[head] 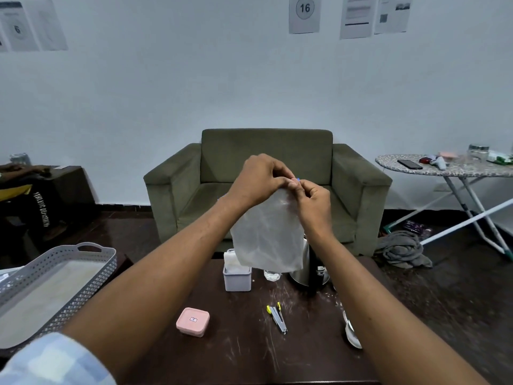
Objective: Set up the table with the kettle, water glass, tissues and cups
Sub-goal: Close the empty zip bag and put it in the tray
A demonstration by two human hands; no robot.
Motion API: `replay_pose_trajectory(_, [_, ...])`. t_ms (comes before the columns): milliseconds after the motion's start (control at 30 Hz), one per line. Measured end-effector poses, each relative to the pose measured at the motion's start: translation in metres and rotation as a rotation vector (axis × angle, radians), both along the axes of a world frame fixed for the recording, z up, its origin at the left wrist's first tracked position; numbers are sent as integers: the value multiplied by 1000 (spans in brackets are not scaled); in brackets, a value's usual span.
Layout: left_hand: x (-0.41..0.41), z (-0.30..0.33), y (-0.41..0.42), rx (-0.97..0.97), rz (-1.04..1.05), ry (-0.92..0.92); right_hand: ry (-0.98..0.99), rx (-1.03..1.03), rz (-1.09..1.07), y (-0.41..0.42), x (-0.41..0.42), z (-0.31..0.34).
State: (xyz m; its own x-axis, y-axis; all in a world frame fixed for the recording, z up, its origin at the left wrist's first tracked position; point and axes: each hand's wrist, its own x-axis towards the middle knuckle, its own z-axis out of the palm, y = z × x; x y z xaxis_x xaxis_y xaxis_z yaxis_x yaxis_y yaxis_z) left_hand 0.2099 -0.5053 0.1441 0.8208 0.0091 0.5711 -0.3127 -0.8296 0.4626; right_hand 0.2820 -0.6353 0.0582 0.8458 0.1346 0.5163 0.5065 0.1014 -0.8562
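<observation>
My left hand (256,176) and my right hand (313,197) are raised above the dark table (249,354), both pinching the top edge of a translucent plastic bag (268,234) that hangs down between them. Behind the bag stands the steel kettle (309,270) with a black handle, partly hidden. A small water glass (272,275) sits just left of the kettle. A grey tissue holder (237,277) with white tissues stands further left. Something pale, perhaps cups, shows at the table's right edge (351,333), mostly hidden by my right forearm.
A pink lidded box (193,321) and a stapler (277,316) lie on the near table. A grey perforated tray (58,284) sits at the left. An olive armchair (266,187) stands behind the table, an ironing board (449,168) with small items at the right.
</observation>
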Motion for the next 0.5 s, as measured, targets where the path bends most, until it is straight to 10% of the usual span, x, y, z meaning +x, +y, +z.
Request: replay_pose_trajectory(500, [-3, 11, 45, 177, 111, 111, 103, 131, -238, -22, 14, -2])
